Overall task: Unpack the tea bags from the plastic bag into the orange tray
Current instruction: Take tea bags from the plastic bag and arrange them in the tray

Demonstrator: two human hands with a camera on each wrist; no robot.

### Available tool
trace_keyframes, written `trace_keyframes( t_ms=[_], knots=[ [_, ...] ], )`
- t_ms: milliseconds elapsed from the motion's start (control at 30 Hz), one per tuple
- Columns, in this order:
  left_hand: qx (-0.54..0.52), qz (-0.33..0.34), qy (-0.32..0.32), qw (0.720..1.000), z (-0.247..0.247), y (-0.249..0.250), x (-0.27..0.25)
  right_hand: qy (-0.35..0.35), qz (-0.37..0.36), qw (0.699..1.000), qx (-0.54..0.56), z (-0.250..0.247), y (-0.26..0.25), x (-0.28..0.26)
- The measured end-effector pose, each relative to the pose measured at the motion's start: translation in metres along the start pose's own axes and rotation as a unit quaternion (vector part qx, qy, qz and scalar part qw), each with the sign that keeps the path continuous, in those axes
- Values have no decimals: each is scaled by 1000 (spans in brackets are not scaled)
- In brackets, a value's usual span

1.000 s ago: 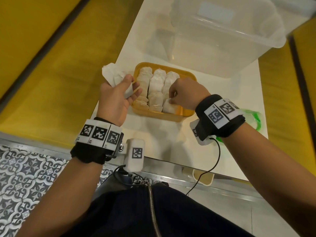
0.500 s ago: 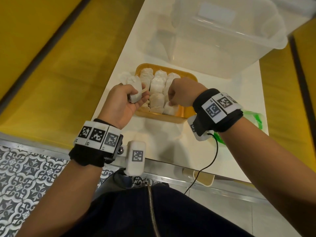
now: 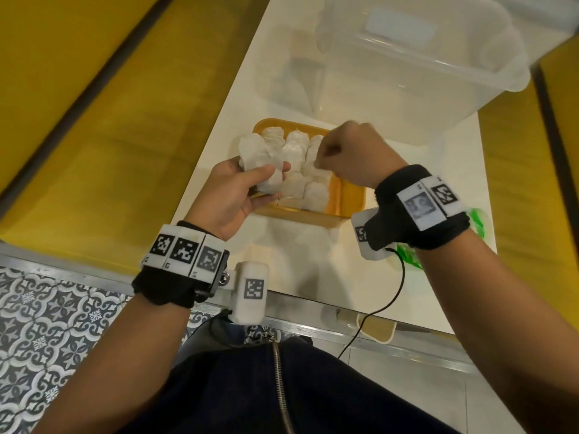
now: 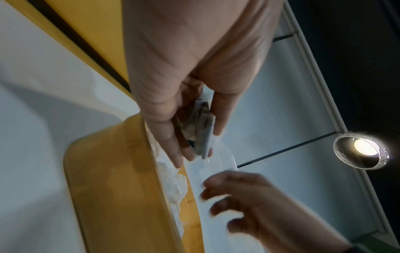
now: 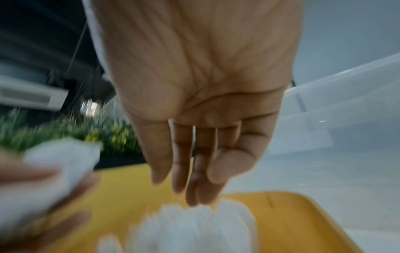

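Observation:
The orange tray point(image 3: 297, 214) sits on the white table and holds rows of white tea bags point(image 3: 300, 183). My left hand point(image 3: 269, 183) grips a small bunch of tea bags point(image 3: 253, 151) over the tray's near-left corner, thumb across them; the left wrist view shows the bunch point(image 4: 201, 133) pinched between thumb and fingers. My right hand point(image 3: 326, 155) hovers over the tray's right side and holds nothing. In the right wrist view its fingers point(image 5: 179, 171) hang loosely above the packed bags point(image 5: 194, 226). The green-printed plastic bag point(image 3: 476, 217) lies on the table under my right wrist.
A large clear plastic bin point(image 3: 407, 57) stands just behind the tray. Yellow surfaces flank the narrow white table point(image 3: 313, 277) on both sides. A black cable point(image 3: 391, 296) trails from my right wrist over the table's near edge.
My left hand brought its tea bags from left of the tray to over its near-left corner. My right hand lifted off the bags in the tray and now hovers above them.

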State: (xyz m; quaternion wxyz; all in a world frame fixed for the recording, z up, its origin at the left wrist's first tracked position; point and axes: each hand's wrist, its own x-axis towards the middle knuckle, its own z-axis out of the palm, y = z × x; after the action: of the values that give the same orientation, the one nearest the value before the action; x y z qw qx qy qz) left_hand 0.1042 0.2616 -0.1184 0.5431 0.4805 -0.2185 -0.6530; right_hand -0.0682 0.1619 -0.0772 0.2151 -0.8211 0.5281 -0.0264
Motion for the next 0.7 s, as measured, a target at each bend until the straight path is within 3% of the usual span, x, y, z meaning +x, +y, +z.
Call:
trace_keyframes(
  t_ms=[100,200,333,533,700],
  knots=[
    [-8,-7,11,1000,5,-3,-1,83,-42,986,140,-19,-14,-16],
    [-10,-7,2,1000,14,-6,-3,57,-69,970,228,-26,-30,-25],
    [3,0,-19,1000,23,-8,-7,-7,-74,985,153,-17,-35,-28],
    [-59,-25,-63,996,22,-7,-9,10,-42,986,160,-18,-23,-34],
    [-51,-22,-50,997,17,-7,-8,30,-47,987,149,-31,-11,-40]
  ],
)
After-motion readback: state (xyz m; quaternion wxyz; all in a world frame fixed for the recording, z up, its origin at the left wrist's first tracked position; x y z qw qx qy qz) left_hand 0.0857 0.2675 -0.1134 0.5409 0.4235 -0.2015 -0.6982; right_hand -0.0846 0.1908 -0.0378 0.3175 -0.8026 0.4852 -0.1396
